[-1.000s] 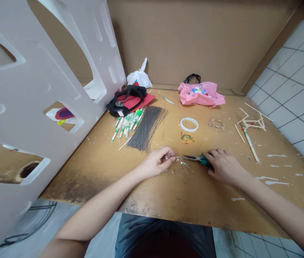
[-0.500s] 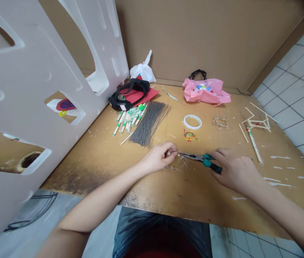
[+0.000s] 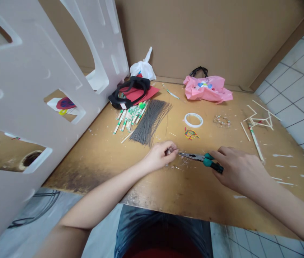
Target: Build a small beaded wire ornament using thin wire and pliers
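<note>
My right hand (image 3: pixel 235 166) is closed round the teal and black handles of long-nose pliers (image 3: pixel 199 157). Their tips point left and reach the fingertips of my left hand (image 3: pixel 161 154). That hand is pinched on a small beaded piece of thin wire (image 3: pixel 169 151), mostly covered by the fingers. Loose thin wire ends (image 3: pixel 184 162) and tiny clear beads lie on the table just below the plier tips. Whether the jaws are gripping the wire is too small to make out.
Behind my hands lie a bundle of grey wires (image 3: pixel 150 123), wrapped chopsticks (image 3: pixel 130 118), a tape roll (image 3: pixel 193 120), coloured bands (image 3: pixel 191 134) and a beaded wire ring (image 3: pixel 221 121). A pink bag (image 3: pixel 208 89) stands at the back; a stick frame (image 3: pixel 261 122) is on the right. A white plastic panel (image 3: pixel 33 82) rises at left.
Both hands and the pliers keep almost the same position, with the plier tips still at the left fingertips. The whole view has shifted very slightly.
</note>
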### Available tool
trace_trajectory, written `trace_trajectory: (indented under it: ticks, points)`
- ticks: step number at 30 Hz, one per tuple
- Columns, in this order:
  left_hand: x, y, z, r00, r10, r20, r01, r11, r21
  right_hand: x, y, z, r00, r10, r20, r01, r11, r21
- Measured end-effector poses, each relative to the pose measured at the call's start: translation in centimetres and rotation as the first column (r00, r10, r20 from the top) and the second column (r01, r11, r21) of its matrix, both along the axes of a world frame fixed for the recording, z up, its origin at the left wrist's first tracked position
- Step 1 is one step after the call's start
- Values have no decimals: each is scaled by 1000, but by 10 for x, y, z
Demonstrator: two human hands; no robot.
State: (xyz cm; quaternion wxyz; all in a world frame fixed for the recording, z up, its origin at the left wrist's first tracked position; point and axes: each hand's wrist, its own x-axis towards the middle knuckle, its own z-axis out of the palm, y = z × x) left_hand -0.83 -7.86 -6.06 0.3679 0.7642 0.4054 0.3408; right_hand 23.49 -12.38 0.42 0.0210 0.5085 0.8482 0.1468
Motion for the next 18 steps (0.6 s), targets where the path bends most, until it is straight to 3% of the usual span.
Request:
trace_trajectory:
  ticks: [4, 8, 14, 18]
  points:
    - [0, -2, -1, 999, -23, -36, 27, 991, 128, -1, -3, 3, 1000, -15, 16, 15, 1000, 19]
    - [0, -3, 0, 997, -37, -69, 49, 983, 175, -3, -6, 5, 999, -34, 33, 32, 999, 39]
    - [1, -5, 1, 996, -14, -94, 31, 982, 185, -3, -8, 1, 999, -24, 44, 20, 996, 83]
    - [1, -3, -1, 999, 21, 26, -23, 994, 105, -1, -6, -2, 999, -5, 35, 2, 997, 72]
